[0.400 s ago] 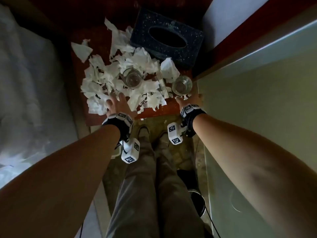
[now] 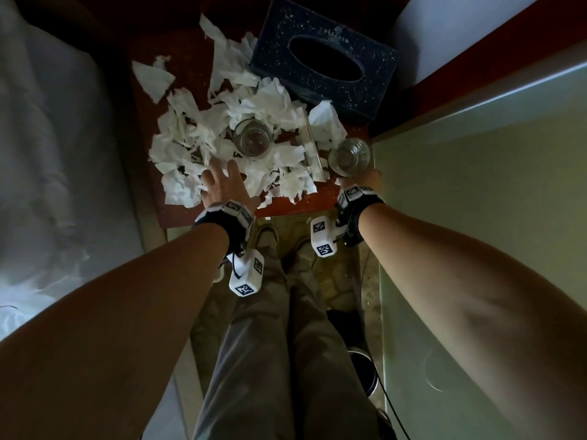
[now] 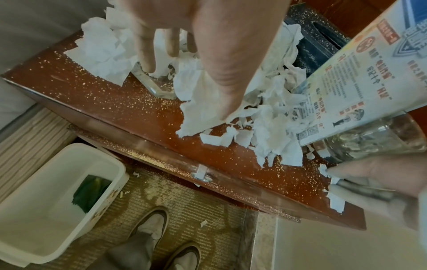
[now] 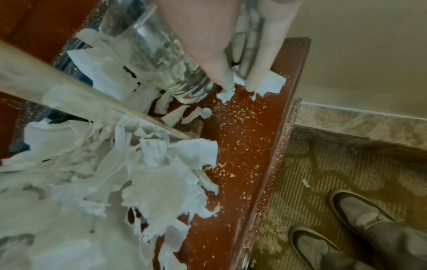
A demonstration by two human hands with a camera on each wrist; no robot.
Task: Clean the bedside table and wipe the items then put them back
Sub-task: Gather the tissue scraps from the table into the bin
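Observation:
Torn white tissue litters the red-brown bedside table, which is speckled with crumbs. One clear glass stands in the pile, and another glass stands near the front right corner. My left hand hovers over the pile's near edge with straight, spread fingers, holding nothing. My right hand is at the right glass. Its straight thumb and fingertips touch small tissue scraps by the table edge.
A dark speckled tissue box sits at the back. A clear acrylic sign stand rises between the glasses. A white bin stands on the floor to the left, a bed beyond it, a pale wall to the right.
Both hands have edged slightly farther onto the table. The right hand has shifted closer under the right glass.

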